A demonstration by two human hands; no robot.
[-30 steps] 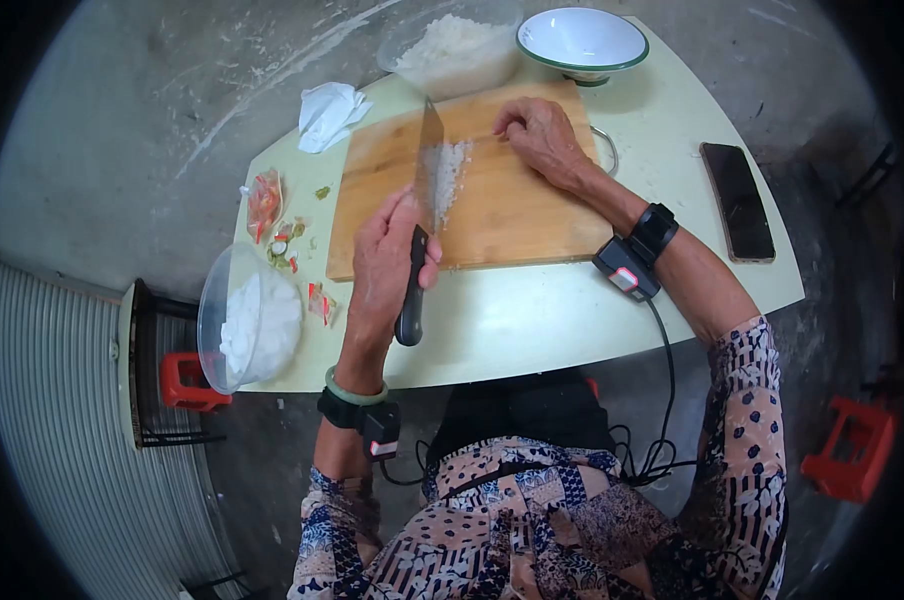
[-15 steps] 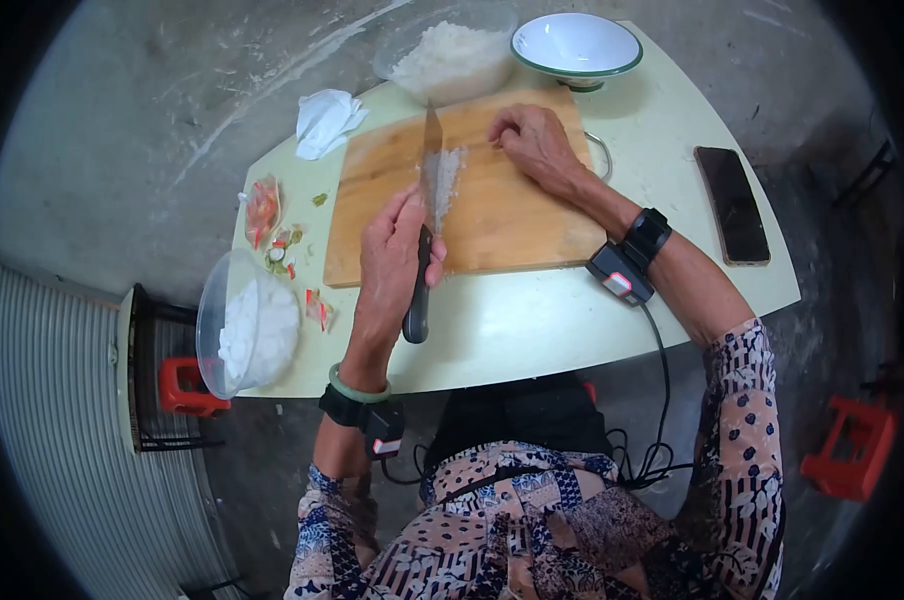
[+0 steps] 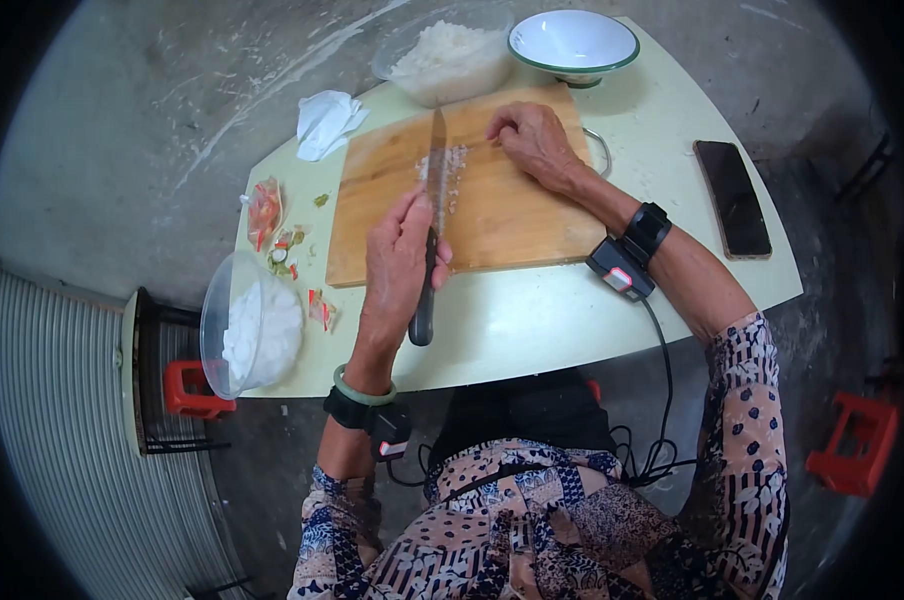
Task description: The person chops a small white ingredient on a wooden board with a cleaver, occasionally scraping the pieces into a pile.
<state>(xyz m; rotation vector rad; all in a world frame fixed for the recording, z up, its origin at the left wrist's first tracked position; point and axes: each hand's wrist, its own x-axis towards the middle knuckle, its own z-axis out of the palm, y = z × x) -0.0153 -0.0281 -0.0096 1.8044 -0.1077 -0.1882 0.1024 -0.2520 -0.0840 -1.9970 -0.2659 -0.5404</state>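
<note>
My left hand [image 3: 400, 255] is wrapped around the black handle of a kitchen knife [image 3: 437, 160]. The blade points away from me, over small white chopped bits [image 3: 454, 160] spread on the wooden cutting board [image 3: 372, 235]. On the right part of the board rests my right hand [image 3: 534, 140], its fingers curled in loosely and no object showing in them. Beyond the board's far edge stands a clear bowl [image 3: 442, 95] heaped with a white, crumbly food. A white enamel bowl with a green rim [image 3: 574, 45] sits to its right.
A clear plastic bowl of white stuff [image 3: 257, 330] stands at the table's left edge. Near it lie a small bag with red contents [image 3: 265, 210], scraps and a torn packet [image 3: 322, 310]. White tissue [image 3: 327, 125] lies far left, a phone [image 3: 732, 200] right. A cable hangs from my right wrist.
The knife has shifted slightly to the right, with its blade turned more upright. The white bits under it now lie more scattered. My right hand has hardly moved.
</note>
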